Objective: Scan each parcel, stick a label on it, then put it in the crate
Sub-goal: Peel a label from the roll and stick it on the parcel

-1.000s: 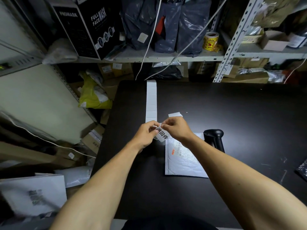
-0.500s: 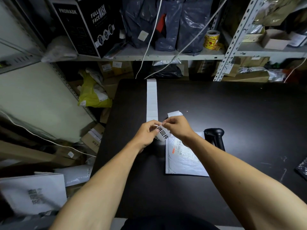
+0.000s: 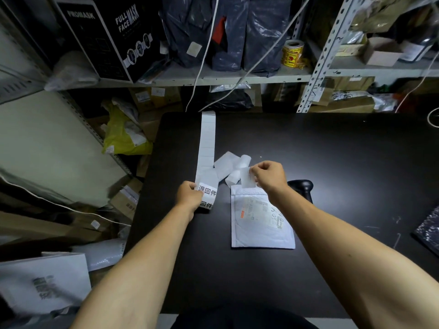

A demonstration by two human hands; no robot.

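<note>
A white padded parcel [image 3: 259,226] lies flat on the black table [image 3: 332,162], in front of me. A long strip of white labels [image 3: 207,143] runs from the table's far edge toward me. My left hand [image 3: 188,197] grips its near end, where black printed characters show. My right hand [image 3: 269,175] pinches a single peeled label [image 3: 247,178] just above the parcel's top edge. Behind my right wrist a black handheld scanner [image 3: 301,186] rests on the table, partly hidden.
Loose pieces of backing paper [image 3: 229,166] lie between the strip and my right hand. Shelves at the back hold dark bags, a black box [image 3: 114,36] and a yellow tape roll [image 3: 292,53]. Cardboard and bags crowd the floor at left. A dark parcel [image 3: 428,230] sits at the right edge.
My hands were together at the strip's end. They have pulled apart: the right hand has moved right with a peeled label, the left has stayed on the strip.
</note>
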